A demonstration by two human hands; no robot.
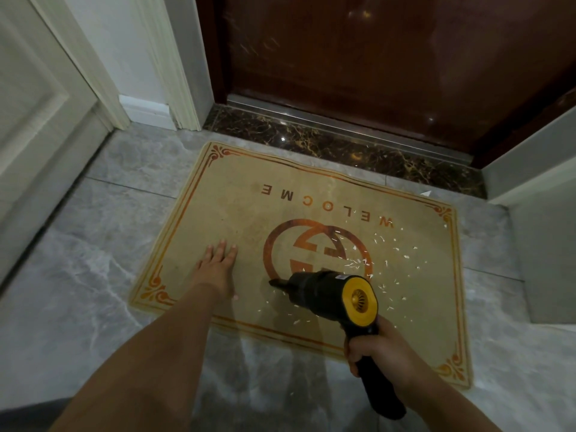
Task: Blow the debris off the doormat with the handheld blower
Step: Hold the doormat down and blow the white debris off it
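mid-blow, by the look of it. left hand (218, 263) flat, fingers straight, pinning the tan doormat (237, 213) on the grey floor before the door. right hand (378, 353) wrapped round the blower (324, 289), nozzle pointing left. next, probably: swing toward the white debris (386, 244) scattered over the right half.

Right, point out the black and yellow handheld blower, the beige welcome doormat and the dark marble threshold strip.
black and yellow handheld blower (324, 289): head view, black barrel.
beige welcome doormat (237, 194): head view, bare patch near the lettering.
dark marble threshold strip (311, 138): head view, veined top face.
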